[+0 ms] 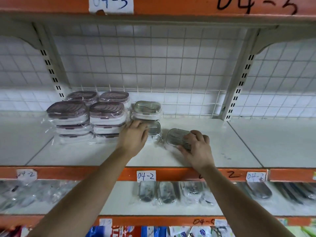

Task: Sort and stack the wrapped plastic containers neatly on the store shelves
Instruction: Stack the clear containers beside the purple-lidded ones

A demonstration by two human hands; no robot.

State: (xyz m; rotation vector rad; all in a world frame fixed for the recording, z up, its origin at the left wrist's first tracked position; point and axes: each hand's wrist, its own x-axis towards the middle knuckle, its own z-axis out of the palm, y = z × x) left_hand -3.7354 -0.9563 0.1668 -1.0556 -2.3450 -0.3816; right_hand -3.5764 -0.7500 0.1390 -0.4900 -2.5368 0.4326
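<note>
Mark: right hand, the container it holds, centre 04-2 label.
right hand (196, 149): head view, back of hand.
held container (175, 136): head view, green lid.
centre 04-2 label (146, 176): head view, paper's middle.

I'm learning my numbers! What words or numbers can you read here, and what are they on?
"04-3": top paper label, upper orange rail.
"04-3": marker writing on that same rail.
"04-2": middle paper label, middle rail.
"04-2", blurry: left paper label and right paper label.
"04-", rest covered: bottom rail writing.
Packets at the bottom: too blurred to read.
</note>
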